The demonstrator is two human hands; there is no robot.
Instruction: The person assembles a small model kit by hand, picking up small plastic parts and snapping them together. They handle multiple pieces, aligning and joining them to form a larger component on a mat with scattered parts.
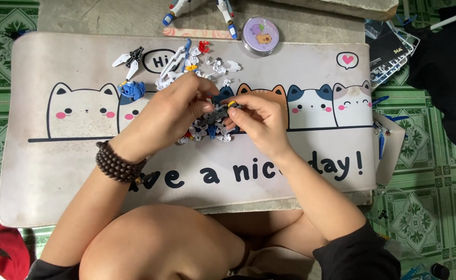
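Both hands meet over the middle of a cream desk mat (57, 171) printed with cartoon cats. My left hand (168, 111) and my right hand (256, 122) pinch the same small dark grey plastic model assembly (215, 115), which has a yellow bit at its right end. Under and around the hands lie several small white, blue and grey model parts (207, 134). A dark bead bracelet (118, 163) circles my left wrist.
Loose white, blue and red model parts (186, 62) are scattered at the mat's far edge, with a blue part (132, 89) to the left. A round lilac tin (260, 35) sits beyond them. Plastic part frames (394, 52) lie at right on the green tiled floor. My knee (155, 243) is below.
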